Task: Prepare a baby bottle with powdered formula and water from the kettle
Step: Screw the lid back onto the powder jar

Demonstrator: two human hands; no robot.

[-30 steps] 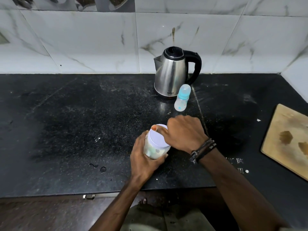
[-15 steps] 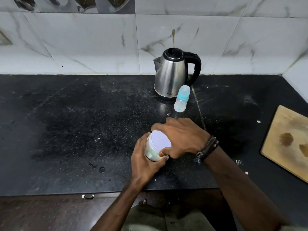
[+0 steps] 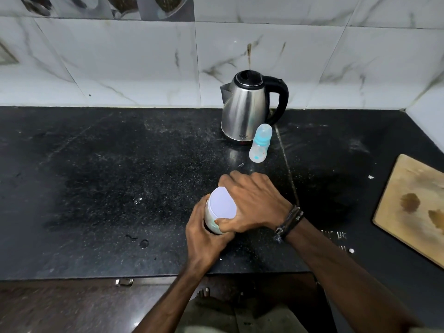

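Formula jar [image 3: 213, 222]: near counter's front edge, centre; left hand [image 3: 204, 239] wrapped round its body, right hand [image 3: 252, 203] clamped over white lid [image 3: 222, 203]. Baby bottle [image 3: 260, 146]: at 12 o'clock from jar, just beside kettle [image 3: 247, 109] by back wall. Black counter [image 3: 96, 176]: bare expanse at 9 o'clock. Wooden board [image 3: 413, 207]: 3 o'clock, at right edge.

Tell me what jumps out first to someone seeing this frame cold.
Both hands meet at the counter's front edge: the left hand holds a white-lidded jar while the right hand has its grip on the lid. Behind them a steel kettle stands by the tiled wall, with a capped baby bottle just in front.
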